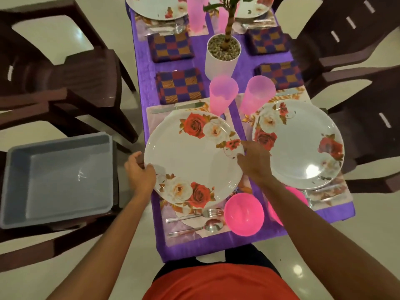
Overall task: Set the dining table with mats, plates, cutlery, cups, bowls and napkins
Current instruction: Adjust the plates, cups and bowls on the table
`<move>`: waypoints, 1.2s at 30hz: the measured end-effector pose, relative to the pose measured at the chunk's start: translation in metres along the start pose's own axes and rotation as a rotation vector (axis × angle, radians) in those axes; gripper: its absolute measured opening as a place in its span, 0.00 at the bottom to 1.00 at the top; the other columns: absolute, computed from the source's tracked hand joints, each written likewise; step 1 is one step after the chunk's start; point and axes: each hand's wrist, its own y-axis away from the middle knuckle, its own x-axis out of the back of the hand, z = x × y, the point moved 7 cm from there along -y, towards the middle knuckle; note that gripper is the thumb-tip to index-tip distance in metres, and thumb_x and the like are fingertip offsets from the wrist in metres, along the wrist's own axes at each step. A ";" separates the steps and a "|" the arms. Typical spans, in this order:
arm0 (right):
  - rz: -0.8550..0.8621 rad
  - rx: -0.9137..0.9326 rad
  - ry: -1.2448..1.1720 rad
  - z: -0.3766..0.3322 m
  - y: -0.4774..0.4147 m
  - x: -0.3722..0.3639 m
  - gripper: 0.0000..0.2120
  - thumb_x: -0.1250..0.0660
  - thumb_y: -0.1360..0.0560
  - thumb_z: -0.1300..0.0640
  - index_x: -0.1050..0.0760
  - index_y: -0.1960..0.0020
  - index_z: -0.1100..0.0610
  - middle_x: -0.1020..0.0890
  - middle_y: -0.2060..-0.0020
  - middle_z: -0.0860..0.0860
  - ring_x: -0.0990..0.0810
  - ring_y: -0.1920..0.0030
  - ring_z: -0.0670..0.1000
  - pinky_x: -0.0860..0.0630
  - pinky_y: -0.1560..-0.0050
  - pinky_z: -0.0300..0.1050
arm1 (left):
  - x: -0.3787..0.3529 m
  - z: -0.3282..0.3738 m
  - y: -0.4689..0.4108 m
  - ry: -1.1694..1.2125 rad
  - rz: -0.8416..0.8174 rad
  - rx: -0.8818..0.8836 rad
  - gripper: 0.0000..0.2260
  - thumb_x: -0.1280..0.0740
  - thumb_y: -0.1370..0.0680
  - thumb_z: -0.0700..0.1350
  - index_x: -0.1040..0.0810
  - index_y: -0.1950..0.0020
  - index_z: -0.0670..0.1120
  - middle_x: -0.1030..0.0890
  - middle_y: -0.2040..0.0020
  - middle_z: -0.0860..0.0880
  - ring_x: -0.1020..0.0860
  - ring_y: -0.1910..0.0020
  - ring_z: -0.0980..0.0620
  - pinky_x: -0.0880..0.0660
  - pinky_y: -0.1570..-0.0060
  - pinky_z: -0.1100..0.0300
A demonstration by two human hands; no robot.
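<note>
Purple cloth covers the worktop (205, 243), which looks nearly set: cutlery (194, 215), pink cups (223, 92), bowls (243, 215) and checked napkins (180, 86) lie out. The left hand (140, 172) and right hand (253, 161) pinch opposite rims of the flowered plate (192, 156) over the near-left mat (171, 207), seemingly the last piece.

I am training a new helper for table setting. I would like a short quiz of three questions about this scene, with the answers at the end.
1. True or false: the left hand and the right hand both grip the rim of the white round rose-printed plate.
2. The empty grey plastic tray rests: A) on the purple tablecloth; B) on a dark brown chair; C) on the floor.
3. Fill in: the steel fork and the steel spoon lie just left of a round pink plastic ____.
Key: 1 true; 2 B; 3 bowl.
</note>
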 end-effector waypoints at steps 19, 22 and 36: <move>-0.042 0.350 -0.073 -0.007 -0.156 0.101 0.57 0.18 0.39 0.43 0.48 0.19 0.47 0.33 0.29 0.54 0.27 0.33 0.60 0.23 0.43 0.58 | -0.191 0.207 0.009 -0.171 -0.180 -0.456 0.53 0.18 0.37 0.45 0.45 0.20 0.50 0.35 0.26 0.46 0.35 0.27 0.46 0.32 0.33 0.49; -0.049 0.409 -0.027 -0.013 -0.162 0.093 0.50 0.20 0.34 0.48 0.44 0.20 0.49 0.33 0.29 0.54 0.25 0.36 0.60 0.23 0.44 0.56 | -0.201 0.209 0.002 -0.159 -0.181 -0.428 0.50 0.18 0.36 0.43 0.43 0.21 0.50 0.34 0.26 0.46 0.34 0.28 0.45 0.31 0.32 0.49; -0.044 0.450 -0.042 -0.014 -0.176 0.094 0.57 0.17 0.39 0.47 0.48 0.19 0.46 0.37 0.25 0.55 0.26 0.33 0.62 0.19 0.48 0.62 | -0.206 0.212 -0.002 -0.115 -0.104 -0.407 0.53 0.17 0.39 0.48 0.44 0.21 0.50 0.31 0.29 0.48 0.30 0.31 0.47 0.27 0.35 0.47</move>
